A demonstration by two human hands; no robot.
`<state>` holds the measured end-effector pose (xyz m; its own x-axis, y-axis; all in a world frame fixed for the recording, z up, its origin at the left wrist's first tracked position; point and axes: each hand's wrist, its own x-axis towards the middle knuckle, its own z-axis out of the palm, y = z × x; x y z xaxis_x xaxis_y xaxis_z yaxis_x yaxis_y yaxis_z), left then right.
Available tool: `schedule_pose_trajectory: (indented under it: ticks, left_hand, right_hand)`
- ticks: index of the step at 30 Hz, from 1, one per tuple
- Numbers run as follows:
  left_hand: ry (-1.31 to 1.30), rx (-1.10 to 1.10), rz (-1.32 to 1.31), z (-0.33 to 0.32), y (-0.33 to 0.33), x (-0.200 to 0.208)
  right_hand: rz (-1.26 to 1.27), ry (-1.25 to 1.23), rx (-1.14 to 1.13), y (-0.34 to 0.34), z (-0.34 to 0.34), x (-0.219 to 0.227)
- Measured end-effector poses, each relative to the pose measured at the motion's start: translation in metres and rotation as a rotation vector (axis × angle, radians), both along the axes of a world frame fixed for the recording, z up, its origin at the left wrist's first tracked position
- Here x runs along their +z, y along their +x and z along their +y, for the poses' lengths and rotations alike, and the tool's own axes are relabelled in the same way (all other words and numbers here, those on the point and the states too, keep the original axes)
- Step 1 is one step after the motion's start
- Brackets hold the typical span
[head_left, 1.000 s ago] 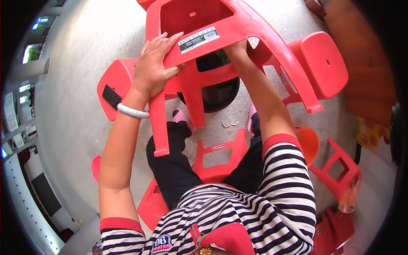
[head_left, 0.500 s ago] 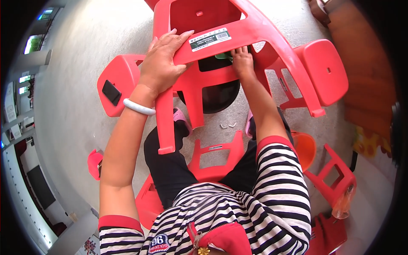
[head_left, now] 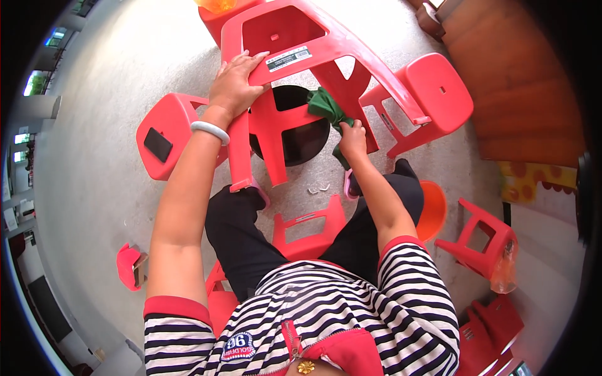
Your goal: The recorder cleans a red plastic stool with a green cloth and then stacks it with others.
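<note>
hands differ: left hand (head_left: 235,88) lies spread on a red stool (head_left: 324,47), right hand (head_left: 353,139) grips green cloth (head_left: 325,105).

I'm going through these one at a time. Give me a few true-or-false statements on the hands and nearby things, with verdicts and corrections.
1. The right hand holds a green cloth. True.
2. The left hand touches nothing. False: the left hand is on the labelled red stool.
3. A pale bracelet circles the left wrist. True.
4. The black phone lies on the floor. False: the phone lies on the left-side red stool.
</note>
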<state>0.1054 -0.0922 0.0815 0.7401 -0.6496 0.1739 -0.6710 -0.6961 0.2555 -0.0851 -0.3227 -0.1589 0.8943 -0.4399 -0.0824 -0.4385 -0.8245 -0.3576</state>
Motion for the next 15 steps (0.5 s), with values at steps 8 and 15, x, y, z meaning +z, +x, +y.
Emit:
schedule_pose_trajectory:
  ticks: [8, 15]
  left_hand:
    - [-0.036, -0.012, 0.005, 0.011, 0.009, -0.007]
    - [-0.025, -0.059, -0.032, 0.010, 0.007, -0.008]
  right_hand:
    - [-0.509, 0.113, 0.074, 0.084, -0.024, 0.036]
    - [-0.161, -0.075, -0.110, 0.123, 0.028, 0.003]
